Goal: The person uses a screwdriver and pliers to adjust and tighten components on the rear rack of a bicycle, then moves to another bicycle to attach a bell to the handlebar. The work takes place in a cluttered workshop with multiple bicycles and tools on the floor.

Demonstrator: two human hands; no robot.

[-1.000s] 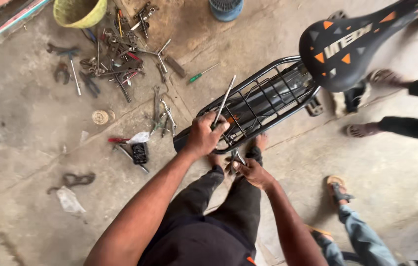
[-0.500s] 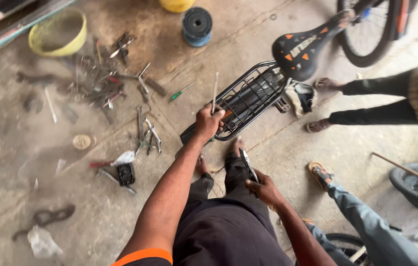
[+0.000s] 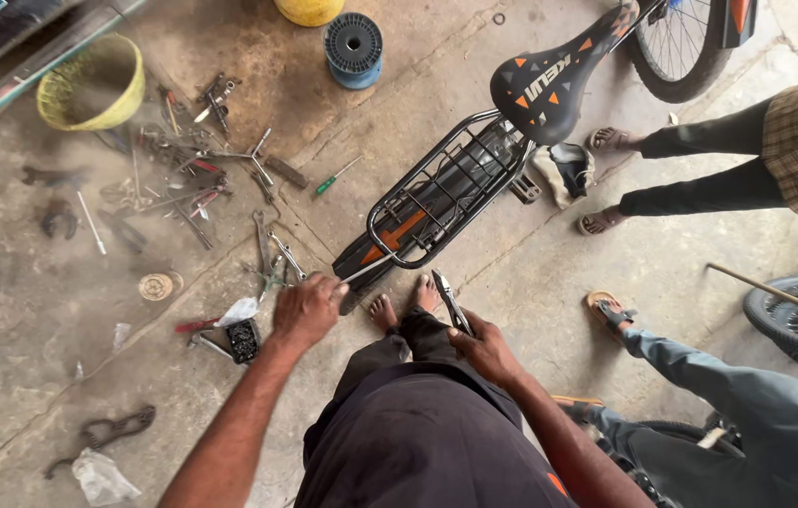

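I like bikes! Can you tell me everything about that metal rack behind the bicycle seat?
The rear carrier rack is a black frame of thin metal bars with rounded corners, with crossbars running over the rear mudguard, which is black with an orange stripe. It sits behind the black saddle with orange triangles, pointing toward the person. A thin silver rod held in the left hand reaches its near end.

A black saddle [image 3: 550, 80] patterned with orange and grey triangles tops a black rear rack [image 3: 441, 188] over an orange-marked mudguard [image 3: 390, 240]. Nearby sit a yellow-green basket [image 3: 88, 85], a blue spool [image 3: 354, 47] and a green-handled screwdriver [image 3: 333, 179].
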